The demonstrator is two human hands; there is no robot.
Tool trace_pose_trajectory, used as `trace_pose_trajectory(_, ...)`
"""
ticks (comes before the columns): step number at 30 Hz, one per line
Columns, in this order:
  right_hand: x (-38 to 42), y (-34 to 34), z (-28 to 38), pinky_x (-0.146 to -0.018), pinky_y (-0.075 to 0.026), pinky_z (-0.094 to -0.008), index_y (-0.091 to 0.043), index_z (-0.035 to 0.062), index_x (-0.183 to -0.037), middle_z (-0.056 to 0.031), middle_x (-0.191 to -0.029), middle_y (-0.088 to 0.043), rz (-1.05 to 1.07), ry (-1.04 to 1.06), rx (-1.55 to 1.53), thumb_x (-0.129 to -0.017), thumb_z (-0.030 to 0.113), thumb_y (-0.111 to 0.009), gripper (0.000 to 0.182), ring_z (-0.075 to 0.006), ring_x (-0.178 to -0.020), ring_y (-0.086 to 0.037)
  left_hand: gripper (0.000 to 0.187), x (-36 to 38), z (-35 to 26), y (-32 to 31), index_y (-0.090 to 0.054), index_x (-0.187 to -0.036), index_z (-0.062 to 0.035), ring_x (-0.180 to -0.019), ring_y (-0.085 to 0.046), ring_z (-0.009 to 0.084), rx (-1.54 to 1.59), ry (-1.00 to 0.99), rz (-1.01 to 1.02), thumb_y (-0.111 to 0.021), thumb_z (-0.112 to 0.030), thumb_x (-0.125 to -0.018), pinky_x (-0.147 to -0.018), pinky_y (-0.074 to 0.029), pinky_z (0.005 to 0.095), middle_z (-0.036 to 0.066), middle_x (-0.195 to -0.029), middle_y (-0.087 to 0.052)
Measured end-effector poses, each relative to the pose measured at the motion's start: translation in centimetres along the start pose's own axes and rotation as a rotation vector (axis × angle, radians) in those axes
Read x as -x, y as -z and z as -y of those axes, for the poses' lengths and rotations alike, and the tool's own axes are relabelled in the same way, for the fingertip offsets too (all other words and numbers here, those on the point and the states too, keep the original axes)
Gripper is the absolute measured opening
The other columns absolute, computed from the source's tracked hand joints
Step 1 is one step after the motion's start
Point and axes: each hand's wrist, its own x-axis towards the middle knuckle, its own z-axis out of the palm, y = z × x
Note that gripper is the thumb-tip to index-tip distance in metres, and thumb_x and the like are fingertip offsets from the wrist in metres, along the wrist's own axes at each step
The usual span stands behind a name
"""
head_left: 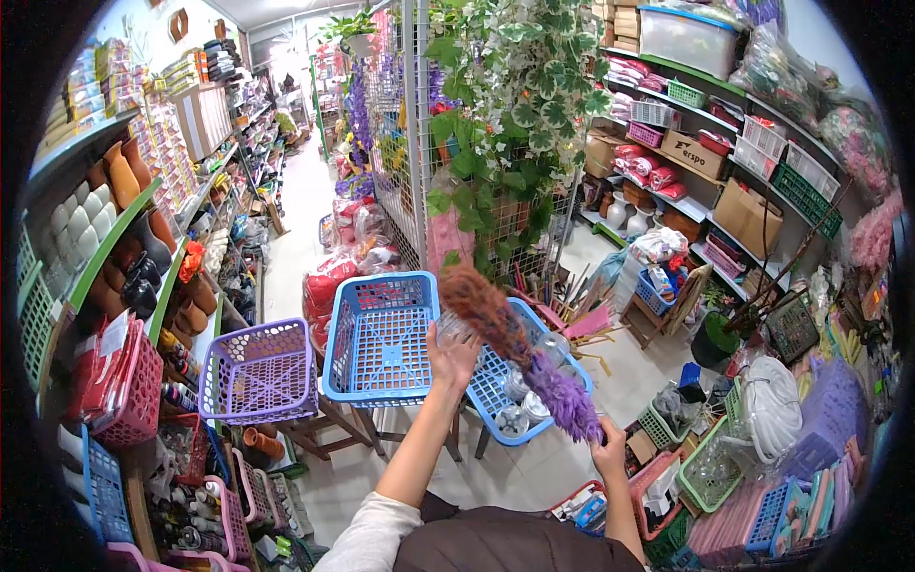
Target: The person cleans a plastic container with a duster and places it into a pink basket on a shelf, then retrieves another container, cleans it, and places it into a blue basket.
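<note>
My right hand (608, 448) is closed at the purple end of a fluffy feather duster (569, 396). From there the duster slants up and left to its brown, slightly blurred tip. Beneath that tip, my left hand (454, 357) is raised with its fingers around a clear glass-like container (456, 327), partly hidden by the hand and the duster. Below the duster, a blue basket (486, 386) holds several clear glass-like pieces (515, 419). Left of my left hand stands another blue basket (381, 393) with a bare lattice bottom.
A purple basket (259, 416) stands further left, beside wooden stools (329, 429). Leafy vines (505, 162) hang on a wire-grid rack ahead. Crowded shelves (124, 238) line the left, with more shelves (710, 176) at right. A green basket (713, 477) and other goods crowd the lower right.
</note>
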Motion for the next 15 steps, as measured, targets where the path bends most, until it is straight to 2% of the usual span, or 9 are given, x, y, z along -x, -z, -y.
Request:
trace_pose_trajectory(2,0.1,0.1,-0.4,-0.067,-0.047,-0.0360,-0.059,-0.0014,-0.096,-0.0217,-0.081,-0.062,0.025,0.016,0.021,-0.067,0.002,-0.057,0.029,-0.0344,-0.072,-0.062,0.078,-0.5,0.2,0.6,-0.033,-0.133,-0.0053,-0.122,-0.040,0.0269,0.049,-0.002,0.065,-0.049,-0.060,-0.080,-0.106,-0.027,0.0420,0.012,-0.132,-0.043)
trace_pose_trajectory(4,0.0,0.2,-0.6,-0.066,-0.047,-0.0360,-0.059,-0.0011,-0.095,-0.0213,-0.081,-0.062,-0.004,0.062,0.020,-0.068,0.003,-0.057,0.028,-0.0345,-0.071,-0.062,0.077,-0.7,0.2,0.7,-0.034,-0.132,-0.0063,-0.122,-0.040,0.0253,-0.170,-0.130,0.096,-0.053,-0.059,-0.079,-0.104,-0.031,0.0418,0.012,-0.130,-0.044)
trace_pose_trajectory(5,0.0,0.3,-0.7,-0.066,-0.047,-0.0360,-0.059,-0.0011,-0.095,-0.0213,-0.081,-0.062,-0.004,0.061,0.020,-0.068,0.003,-0.057,0.028,-0.0345,-0.071,-0.062,0.075,-1.8,0.5,2.9,-0.035,-0.131,-0.0074,-0.120,-0.042,0.0264,-0.142,-0.106,0.082,-0.055,-0.057,-0.079,-0.102,-0.034,0.0432,0.012,-0.128,-0.046)
trace_pose_trajectory(8,-0.3,0.7,-0.8,-0.065,-0.048,-0.0358,-0.059,-0.0014,-0.095,-0.0213,-0.081,-0.063,-0.029,-0.062,0.063,-0.067,0.002,-0.056,0.028,-0.0350,-0.070,-0.062,0.075,-1.0,0.3,1.9,-0.035,-0.131,-0.0073,-0.119,-0.043,0.0295,-0.087,-0.131,0.059,-0.055,-0.057,-0.079,-0.100,-0.035,0.0454,0.013,-0.127,-0.046)
trace_pose_trajectory(9,-0.1,1.0,-0.8,-0.064,-0.048,-0.0358,-0.059,-0.0016,-0.095,-0.0213,-0.081,-0.063,0.014,-0.046,0.042,-0.067,0.002,-0.057,0.029,-0.0354,-0.070,-0.062,0.059,-0.8,-0.4,1.5,-0.041,-0.125,-0.0081,-0.116,-0.045,0.0277,0.048,-0.033,0.143,-0.056,-0.046,-0.082,-0.101,-0.036,0.0432,0.011,-0.126,-0.047)
trace_pose_trajectory(10,0.0,1.3,-0.9,-0.063,-0.048,-0.0358,-0.059,-0.0018,-0.095,-0.0213,-0.081,-0.063,0.057,-0.032,0.022,-0.067,0.002,-0.057,0.029,-0.0359,-0.069,-0.061,0.059,-0.7,-0.4,1.0,-0.041,-0.125,-0.0081,-0.116,-0.045,0.0277,0.048,-0.032,0.142,-0.056,-0.046,-0.082,-0.101,-0.036,0.0432,0.011,-0.126,-0.047)
trace_pose_trajectory(12,-0.1,1.1,-1.5,-0.063,-0.048,-0.0359,-0.059,-0.0018,-0.095,-0.0211,-0.080,-0.063,0.042,0.039,0.042,-0.066,0.002,-0.057,0.029,-0.0362,-0.068,-0.061,0.074,-0.1,-0.2,-0.5,-0.039,-0.127,-0.0057,-0.110,-0.048,0.0316,-0.020,-0.114,0.061,-0.055,-0.057,-0.077,-0.099,-0.036,0.0446,0.015,-0.119,-0.050)
trace_pose_trajectory(13,-0.1,0.9,-1.8,-0.062,-0.047,-0.0359,-0.059,-0.0018,-0.095,-0.0210,-0.078,-0.062,0.026,0.110,0.060,-0.066,0.002,-0.057,0.029,-0.0366,-0.067,-0.061,0.076,-0.3,0.1,0.2,-0.039,-0.127,-0.0050,-0.112,-0.047,0.0323,0.033,-0.110,0.120,-0.054,-0.059,-0.076,-0.100,-0.035,0.0445,0.017,-0.120,-0.049)
trace_pose_trajectory(15,-0.2,0.4,-1.9,-0.063,-0.048,-0.0359,-0.059,-0.0018,-0.095,-0.0206,-0.078,-0.063,0.001,0.062,0.051,-0.066,0.002,-0.057,0.029,-0.0365,-0.068,-0.062,0.077,-0.7,-0.1,1.0,-0.039,-0.128,-0.0046,-0.113,-0.046,0.0327,0.105,-0.033,0.132,-0.053,-0.060,-0.076,-0.101,-0.034,0.0447,0.019,-0.121,-0.048)
